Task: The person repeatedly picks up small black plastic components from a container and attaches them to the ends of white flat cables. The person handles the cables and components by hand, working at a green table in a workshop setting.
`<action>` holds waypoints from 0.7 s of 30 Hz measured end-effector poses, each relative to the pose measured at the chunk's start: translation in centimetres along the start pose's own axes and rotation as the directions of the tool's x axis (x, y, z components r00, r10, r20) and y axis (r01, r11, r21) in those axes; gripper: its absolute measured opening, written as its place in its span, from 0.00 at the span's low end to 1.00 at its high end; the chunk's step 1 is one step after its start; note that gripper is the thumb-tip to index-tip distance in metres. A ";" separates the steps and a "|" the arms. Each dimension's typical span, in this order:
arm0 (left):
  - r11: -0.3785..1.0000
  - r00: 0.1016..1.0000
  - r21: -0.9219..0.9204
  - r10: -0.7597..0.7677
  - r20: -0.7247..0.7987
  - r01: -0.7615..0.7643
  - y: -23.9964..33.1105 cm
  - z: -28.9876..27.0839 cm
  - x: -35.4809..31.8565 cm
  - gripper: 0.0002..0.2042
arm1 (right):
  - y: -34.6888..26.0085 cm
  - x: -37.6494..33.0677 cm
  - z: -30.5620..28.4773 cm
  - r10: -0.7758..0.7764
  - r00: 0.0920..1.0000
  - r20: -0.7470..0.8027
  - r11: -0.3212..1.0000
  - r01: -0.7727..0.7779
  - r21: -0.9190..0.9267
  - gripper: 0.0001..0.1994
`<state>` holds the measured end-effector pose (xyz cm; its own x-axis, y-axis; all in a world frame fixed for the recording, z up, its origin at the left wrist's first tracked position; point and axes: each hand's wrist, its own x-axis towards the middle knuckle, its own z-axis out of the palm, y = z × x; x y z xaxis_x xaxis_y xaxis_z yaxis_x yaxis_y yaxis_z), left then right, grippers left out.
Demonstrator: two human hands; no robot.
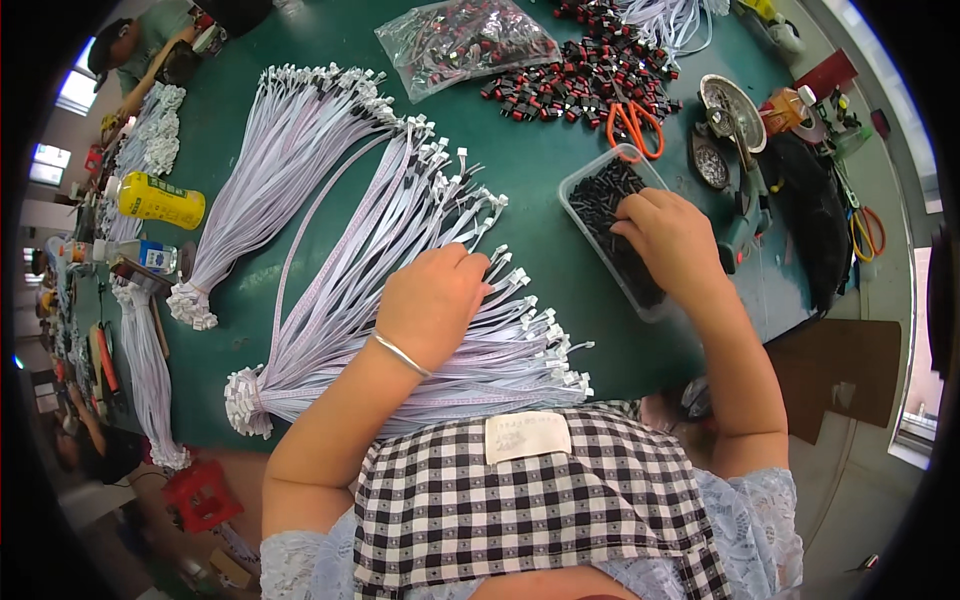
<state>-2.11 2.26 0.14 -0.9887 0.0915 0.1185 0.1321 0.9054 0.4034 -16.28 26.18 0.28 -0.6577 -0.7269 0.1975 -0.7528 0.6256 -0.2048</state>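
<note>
— Green felt-like counter (540,200), matte and smooth. What's at the far left?

— A yellow bottle (160,200) lying on its side with a green label band, and below it a clear bottle (140,254) with a blue label. Beside them, a bundle (270,170) of flat ribbon cables fans out, pale lilac, each strand tipped with a small white plastic plug.

— And the left hand (435,300)?

— It rests on a second, bigger fan of cables (400,300), fingers curled down onto the strands near their plug ends. Whether it pinches one, I cannot tell. A thin silver bangle (400,353) circles the wrist. The cables are tied at the lower left and spread toward the right.

— Further right?

— A clear rectangular tub (610,235) full of small black parts. The right hand (670,240) is inside it, fingers bent into the heap; its grip is hidden.

— What crowds that side?

— Behind the tub, orange-handled scissors (633,128) lie by a scatter of black-and-red connectors (580,85), with a clear plastic bag (465,42) of the same above. To the right, round metal tins (735,100) and a blue-grey tool (748,210) sit just beside the hand.

— Any labels?

— A cream patch (528,437) on the checked apron (530,510).
</note>
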 end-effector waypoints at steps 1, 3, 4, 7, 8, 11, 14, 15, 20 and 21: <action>1.000 1.000 0.002 0.012 -0.014 -0.012 -0.3 0.2 0.1 0.10 | 0.0 0.0 -0.1 0.014 1.000 -0.002 1.000 -0.014 -0.007 0.06; 0.997 1.000 -0.069 -0.026 -0.014 0.025 -0.9 0.6 0.4 0.11 | 0.3 0.0 0.2 0.014 1.000 0.004 1.000 -0.014 0.016 0.07; 0.994 0.999 -0.103 -0.045 -0.013 0.044 -1.1 0.6 0.5 0.11 | 0.3 0.0 0.3 0.013 1.000 0.007 0.999 -0.014 0.029 0.07; 0.982 0.999 -0.188 -0.036 -0.002 0.034 -1.6 0.3 0.8 0.12 | -0.1 0.2 -0.3 -0.052 0.995 -0.089 0.998 0.055 0.032 0.07; 0.978 0.998 -0.199 -0.065 -0.027 0.059 -1.5 0.1 0.8 0.12 | -0.3 0.2 -0.5 -0.021 0.997 -0.077 0.999 0.025 0.048 0.07; 0.985 0.988 -0.155 -0.099 -0.118 0.080 -1.2 -0.4 1.0 0.11 | -0.4 -0.1 -0.6 0.061 0.997 -0.055 0.992 -0.054 0.110 0.07; 0.999 0.985 0.010 -0.041 -0.170 0.043 -1.7 0.1 0.9 0.09 | -0.1 -0.4 -0.4 0.129 0.990 -0.050 0.970 -0.116 0.216 0.07; 0.999 0.990 0.032 -0.037 -0.135 0.041 -1.9 0.5 0.9 0.09 | -0.1 -0.4 -0.7 0.167 0.985 -0.038 0.955 -0.152 0.254 0.06; 0.997 0.993 -0.063 -0.059 -0.103 0.053 -0.2 0.5 0.9 0.04 | 0.8 -1.3 -1.0 0.364 0.931 0.025 0.743 -0.307 0.595 0.04; 0.998 0.997 -0.052 -0.043 -0.065 0.040 0.0 0.6 0.7 0.05 | 0.8 -1.4 -1.3 0.403 0.912 0.073 0.642 -0.339 0.688 0.03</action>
<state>-2.87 2.56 -0.34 -0.9869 0.0252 0.1595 0.0960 0.8857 0.4543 -16.02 28.08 1.05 -0.9017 -0.4314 0.0277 -0.2430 0.4527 -0.8579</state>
